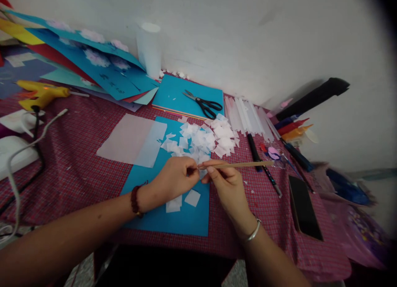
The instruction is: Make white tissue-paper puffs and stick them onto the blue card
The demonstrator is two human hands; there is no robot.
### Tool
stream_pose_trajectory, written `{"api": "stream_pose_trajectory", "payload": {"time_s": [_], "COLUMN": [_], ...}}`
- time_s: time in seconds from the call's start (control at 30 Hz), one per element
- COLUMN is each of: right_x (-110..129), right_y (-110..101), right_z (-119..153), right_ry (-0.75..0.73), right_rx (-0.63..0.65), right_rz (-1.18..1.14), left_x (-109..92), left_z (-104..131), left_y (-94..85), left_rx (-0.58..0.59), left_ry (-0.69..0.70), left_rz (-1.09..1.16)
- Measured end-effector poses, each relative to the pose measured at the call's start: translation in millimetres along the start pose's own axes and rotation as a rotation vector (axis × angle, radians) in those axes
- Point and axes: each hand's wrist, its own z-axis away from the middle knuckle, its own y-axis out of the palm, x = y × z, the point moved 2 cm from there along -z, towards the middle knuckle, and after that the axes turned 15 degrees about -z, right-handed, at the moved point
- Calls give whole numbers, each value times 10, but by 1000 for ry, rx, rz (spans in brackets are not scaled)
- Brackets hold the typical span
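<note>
My right hand (227,181) grips a thin tan wooden stick (248,165), which lies almost level and points right. At the stick's left end, my left hand (176,177) is closed in a pinch. Whatever sits between its fingertips is hidden. Both hands meet over a blue sheet of paper (192,221). Just beyond them lies a loose pile of small white paper squares (201,138). Two flat paper squares (192,198) rest on the blue sheet below my fingers. A larger pale tissue sheet (130,138) lies left of the pile.
Black-handled scissors (204,105) lie on a blue paper stack (167,90) at the back. A yellow glue gun (40,92) and white cables (14,171) occupy the left. To the right are glue sticks (248,113), pens (269,177) and a phone (305,208). A wall stands behind.
</note>
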Motion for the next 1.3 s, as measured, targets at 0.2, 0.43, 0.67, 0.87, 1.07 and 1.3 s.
{"api": "stream_pose_trajectory", "payload": {"time_s": [0.2,0.43,0.67,0.87,1.07,1.3], "right_x": [-95,-82,-51,-56,-75,-146], "right_y": [-39,-45,-56,-47,-112,-142], "right_z": [-46,-58,-58,-50,-97,-154], "right_ry": [92,142,158,174,160,167], "right_rx": [-75,-83,-79,-55,-121,-194], "right_rz": [-235,-369,-398,-415,-463,-476], "left_x": [-2,-19,-9,19,33,76], "left_z": [-20,-35,-52,-59,-53,-55], "left_y": [50,52,44,81,47,11], "left_rx": [43,219,311,288,184,36], "left_ry": [-46,-237,-377,-405,-460,-396], "left_rz": [199,648,1009,962,900,829]}}
